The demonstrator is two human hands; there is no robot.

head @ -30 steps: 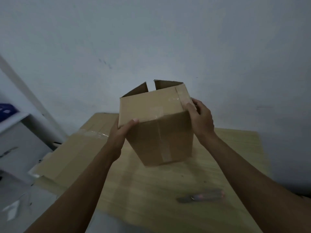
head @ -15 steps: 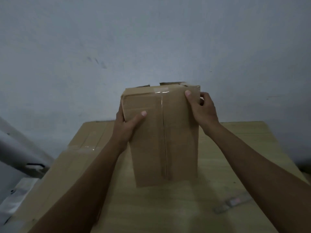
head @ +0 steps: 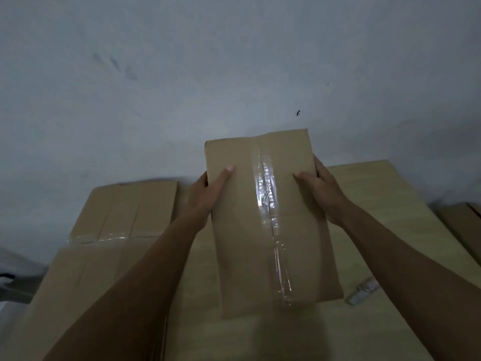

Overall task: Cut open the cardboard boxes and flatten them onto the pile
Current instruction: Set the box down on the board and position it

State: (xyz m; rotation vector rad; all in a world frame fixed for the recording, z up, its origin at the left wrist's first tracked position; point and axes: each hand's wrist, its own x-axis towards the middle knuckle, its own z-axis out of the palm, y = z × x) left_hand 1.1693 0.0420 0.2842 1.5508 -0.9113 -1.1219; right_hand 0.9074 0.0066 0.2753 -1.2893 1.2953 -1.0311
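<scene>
1. Since a second ago we have turned the cardboard box (head: pixel 270 220) so its taped seam (head: pixel 270 217) faces us.
2. Our left hand (head: pixel 205 194) and right hand (head: pixel 320 191) clasp its sides, thumbs in front.
3. It hangs above the wooden table (head: pixel 369 194), beside the flattened pile (head: pixel 109 230); a cutter (head: pixel 363 293) lies near.

A wooden table (head: pixel 364 183) carries flattened cardboard (head: pixel 125 212) at left and, seemingly, a knife (head: pixel 363 293) at right.
</scene>
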